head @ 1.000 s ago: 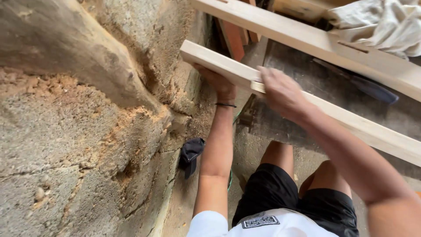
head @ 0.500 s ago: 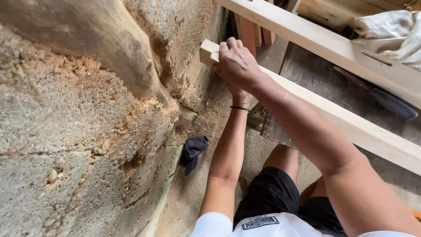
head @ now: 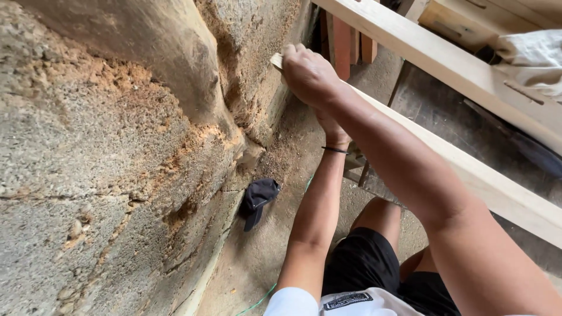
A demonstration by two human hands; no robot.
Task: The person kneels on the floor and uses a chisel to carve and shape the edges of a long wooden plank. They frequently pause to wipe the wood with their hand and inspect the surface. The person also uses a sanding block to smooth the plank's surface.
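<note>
My right hand [head: 307, 73] is closed over the near end of a long pale wooden plank [head: 468, 169], right beside the rough concrete wall [head: 117, 146]. The plank runs from there down to the right edge of the view. My left hand [head: 332, 127], with a thin black band at the wrist, reaches up under the same plank end. My right forearm hides its fingers. My black shorts and white shirt show at the bottom.
A second, wider pale plank [head: 445, 58] lies parallel above, with a white cloth [head: 533, 55] beyond it. A black cap [head: 257, 199] lies on the dusty floor at the wall's foot. Reddish boards [head: 342, 41] lean at the top. A green cord [head: 257, 301] trails across the floor.
My right hand slid from the plank's middle up to its end by the wall and closed over it. My left hand stayed under that end and is now covered by my right forearm.
</note>
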